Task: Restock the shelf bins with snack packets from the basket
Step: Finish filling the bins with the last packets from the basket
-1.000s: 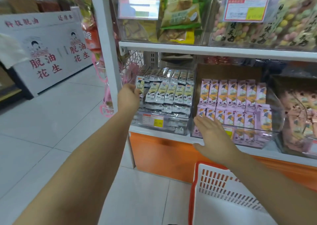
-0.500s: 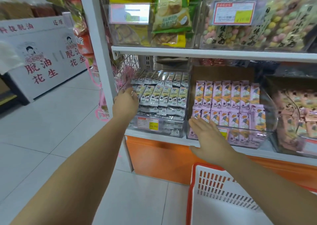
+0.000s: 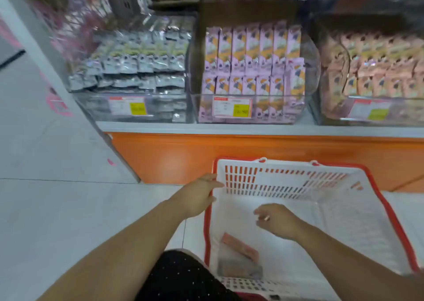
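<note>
Shop aisle, pale tiled floor (image 3: 57, 209), white shelf (image 3: 229, 128) over an orange base. Three clear bins stood side by side on the shelf: silver bin (image 3: 160, 108) at left, purple bin (image 3: 275, 108) in the middle, peach bin (image 3: 339, 112) at right. All three were stacked high with packets in neat rows. The basket (image 3: 286, 181), white with a red rim, sat on the floor just before the shelf. One packet (image 3: 239, 260), orange-red and clear, lay flat at its near left corner; no other stock showed in it. By that count the restocking looked nearly finished, with this last packet left to lift and place; which bin it belonged to could not be told. The left hand (image 3: 197, 195) was at the basket's left rim, fingers straight and together, seemingly touching it. The right hand (image 3: 278, 220) hung over the basket's middle, above the packet and apart from it, fingers loosely curled and holding nothing. Half a second earlier both hands were up at the shelf, the left at the silver bin and the right at the front of the purple bin; both had since dropped to the basket, and the view had tipped down with them.
</note>
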`<state>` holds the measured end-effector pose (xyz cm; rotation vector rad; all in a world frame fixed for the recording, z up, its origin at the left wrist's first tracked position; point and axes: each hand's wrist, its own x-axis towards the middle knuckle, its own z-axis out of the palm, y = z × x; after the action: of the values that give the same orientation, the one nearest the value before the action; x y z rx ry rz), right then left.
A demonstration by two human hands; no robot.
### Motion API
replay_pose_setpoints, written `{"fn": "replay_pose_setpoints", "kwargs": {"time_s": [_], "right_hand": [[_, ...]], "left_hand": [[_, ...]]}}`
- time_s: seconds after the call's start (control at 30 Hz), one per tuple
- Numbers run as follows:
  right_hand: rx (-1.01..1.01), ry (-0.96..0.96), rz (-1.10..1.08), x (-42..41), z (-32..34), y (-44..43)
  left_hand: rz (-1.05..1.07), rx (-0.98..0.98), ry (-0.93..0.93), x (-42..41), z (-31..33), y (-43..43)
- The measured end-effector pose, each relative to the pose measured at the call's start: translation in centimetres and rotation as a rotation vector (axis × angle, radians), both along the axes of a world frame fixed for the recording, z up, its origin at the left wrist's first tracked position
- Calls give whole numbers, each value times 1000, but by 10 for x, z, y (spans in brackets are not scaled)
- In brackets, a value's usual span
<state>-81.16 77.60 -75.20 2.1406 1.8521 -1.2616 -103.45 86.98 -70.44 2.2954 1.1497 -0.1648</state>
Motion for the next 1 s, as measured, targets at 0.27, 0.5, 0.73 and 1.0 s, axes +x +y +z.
{"fn": "replay_pose_setpoints", "kwargs": {"time_s": [0.27, 0.5, 0.73, 1.0], "right_hand": [[-417, 9, 161, -2, -88, -20], [-378, 69, 294, -36, -142, -37], [-331, -33, 278, -40, -145, -40], [-177, 76, 136, -16, -53, 5]], "left_hand": [[33, -109, -18, 7, -32, 13], [59, -99, -61, 11, -42, 16], [79, -121, -59, 13, -41, 17], [38, -189, -3, 17, -16, 15]]}}
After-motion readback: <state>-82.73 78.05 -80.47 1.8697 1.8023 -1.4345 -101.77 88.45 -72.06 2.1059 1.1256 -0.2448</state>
